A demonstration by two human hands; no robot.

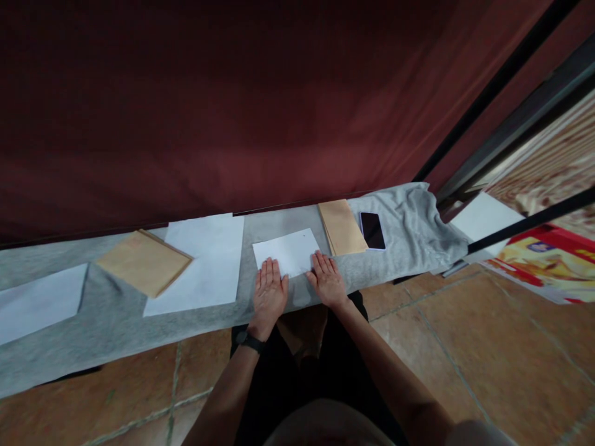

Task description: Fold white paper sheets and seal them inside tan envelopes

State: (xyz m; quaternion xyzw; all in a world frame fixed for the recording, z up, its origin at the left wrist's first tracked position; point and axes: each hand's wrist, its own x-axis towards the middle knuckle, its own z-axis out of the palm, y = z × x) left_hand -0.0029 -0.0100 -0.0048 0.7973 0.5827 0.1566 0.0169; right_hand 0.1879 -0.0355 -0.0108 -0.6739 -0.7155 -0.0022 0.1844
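Observation:
A white sheet of paper, folded or small in size, lies on the grey cloth in front of me. Flat on its near left corner rests my left hand, fingers stretched out, with a dark watch on the wrist. My right hand is also flat, its fingertips on the paper's near right corner. Just right of the paper are brown envelopes, stacked a little unevenly. A phone with a dark screen lies beside them.
Large white sheets lie to the left, partly under a stack of brown envelopes. Another white sheet is at the far left. The grey cloth covers a narrow bench before a dark red curtain. A red and yellow box stands at right.

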